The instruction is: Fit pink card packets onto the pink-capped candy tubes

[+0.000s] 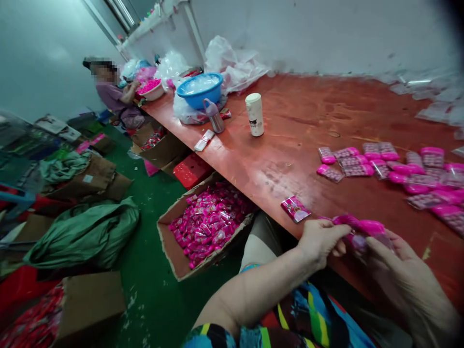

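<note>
At the table's near edge, my left hand (321, 244) pinches a shiny magenta plastic packet (346, 221). My right hand (409, 275), fingers closed, grips a small pink-topped clear pack (373, 227) right beside it. The two pieces overlap between my fingertips, and I cannot tell whether one is inside the other. Just beyond my left hand lies a flat pink printed packet (296, 209). To the right, many similar pink-ended clear packs (357, 164) with rows of small pieces lie spread on the reddish table (290, 164).
Below the table edge, a carton (168, 246) is heaped with pink packets. A white tumbler (254, 115), a lidded bottle (214, 117) and a blue basin (201, 92) stand farther along. Another person (115, 94) works at the far end. Green sacking (87, 237) and cartons fill the left floor.
</note>
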{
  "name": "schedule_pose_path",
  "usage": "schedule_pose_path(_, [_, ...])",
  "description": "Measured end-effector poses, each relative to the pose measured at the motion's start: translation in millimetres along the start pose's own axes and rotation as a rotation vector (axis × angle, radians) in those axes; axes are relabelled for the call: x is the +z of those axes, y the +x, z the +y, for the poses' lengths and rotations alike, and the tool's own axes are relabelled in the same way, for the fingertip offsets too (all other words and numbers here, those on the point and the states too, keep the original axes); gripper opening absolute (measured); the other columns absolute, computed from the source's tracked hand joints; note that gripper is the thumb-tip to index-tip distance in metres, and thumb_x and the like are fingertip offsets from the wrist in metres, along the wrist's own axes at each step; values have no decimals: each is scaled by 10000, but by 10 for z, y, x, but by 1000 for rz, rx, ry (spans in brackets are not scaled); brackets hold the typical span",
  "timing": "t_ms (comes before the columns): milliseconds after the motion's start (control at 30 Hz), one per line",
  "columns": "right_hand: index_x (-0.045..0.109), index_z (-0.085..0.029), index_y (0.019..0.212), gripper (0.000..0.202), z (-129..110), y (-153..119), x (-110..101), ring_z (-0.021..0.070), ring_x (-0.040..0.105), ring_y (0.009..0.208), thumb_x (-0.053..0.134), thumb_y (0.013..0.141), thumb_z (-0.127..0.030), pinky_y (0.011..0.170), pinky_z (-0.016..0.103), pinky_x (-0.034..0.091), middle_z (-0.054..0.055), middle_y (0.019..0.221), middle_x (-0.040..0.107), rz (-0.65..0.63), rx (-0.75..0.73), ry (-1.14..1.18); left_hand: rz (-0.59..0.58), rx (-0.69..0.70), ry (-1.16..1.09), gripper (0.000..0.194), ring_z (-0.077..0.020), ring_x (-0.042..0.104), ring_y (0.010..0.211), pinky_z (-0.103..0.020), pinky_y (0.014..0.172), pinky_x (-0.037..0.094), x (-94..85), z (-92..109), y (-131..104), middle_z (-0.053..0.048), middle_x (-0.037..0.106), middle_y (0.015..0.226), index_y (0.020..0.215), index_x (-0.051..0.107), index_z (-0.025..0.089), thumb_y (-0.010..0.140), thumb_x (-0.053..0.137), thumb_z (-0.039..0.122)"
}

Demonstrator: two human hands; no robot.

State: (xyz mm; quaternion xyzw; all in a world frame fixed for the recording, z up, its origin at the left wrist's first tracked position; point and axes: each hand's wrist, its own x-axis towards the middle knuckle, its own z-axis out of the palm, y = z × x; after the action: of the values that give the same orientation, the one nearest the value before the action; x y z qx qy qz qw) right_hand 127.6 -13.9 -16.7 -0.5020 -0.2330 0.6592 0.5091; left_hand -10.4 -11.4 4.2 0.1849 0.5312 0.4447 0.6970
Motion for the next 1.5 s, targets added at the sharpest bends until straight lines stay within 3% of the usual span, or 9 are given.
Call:
schedule_pose_path(133, [724,-291,845,219,-24,-28,21,176,593,602,627,801,-482,499,329,522,79,773,632,-126,58,-25,3,14,-204,297,-76,395,326,-222,356,226,-77,106,-64,14,490,384,569,564,153,612,762,369])
schedule_pose_path(267, [709,-263,886,211,-44,-158,77,200,621,657,600,815,-428,566,358,547,85,839,664,-187,99,24,12,12,-331,352,-70,407,361,-208,366,196,-144,193,-98,3,521,439,614,589,125,577,807,398])
schedule_pose_path(333, [681,-253,1010,254,-44,-226,124,191,615,680,642,801,-393,575,342,534,67,872,662,-222,96,36,22,10,-375,353,-61,415,375,-199,367,208,-169,217,-92,13,536,477,643,591,123,568,831,370])
schedule_pose_path(400, [655,-241,1042,314,-33,-256,162,161,587,649,714,745,-322,541,291,504,32,839,643,-184,-23,-11,12,-7,-400,342,-47,409,381,-183,364,213,-183,228,-66,48,503,472,645,564,136,577,841,325])
schedule_pose_path(500, [599,-237,1118,355,-10,-235,174,142,586,713,689,783,-310,637,292,519,45,1017,635,-90,-273,-116,-10,-46,-421,332,-29,398,380,-161,356,218,-165,229,-14,77,490,485,670,539,149,589,844,251])
schedule_pose_path(800, [574,-248,1144,323,20,-230,110,226,565,1021,572,828,-180,897,394,498,79,1111,550,119,-747,-774,-18,-68,-420,280,-38,414,383,-157,332,265,-20,168,28,71,501,518,682,517,157,662,796,180])
schedule_pose_path(967, [560,-261,1168,354,9,-257,83,235,545,1077,570,825,-172,942,405,478,73,1121,539,88,-778,-828,-20,-25,-394,283,-31,415,386,-153,331,279,-12,131,67,73,511,537,687,533,146,651,811,190])
schedule_pose_path(1267, [540,-247,1182,347,22,-303,89,238,533,1086,553,844,-173,954,408,469,85,1137,521,160,-779,-876,61,-13,-369,296,-43,437,391,-159,336,298,50,70,83,73,500,516,692,541,146,665,817,248])
schedule_pose_path(1500, [517,-252,1236,395,103,-347,113,239,517,1124,543,853,-159,971,404,460,94,1180,482,96,-730,-899,-13,-35,-309,333,-55,422,381,-166,367,306,50,9,115,52,492,434,631,537,150,697,790,357])
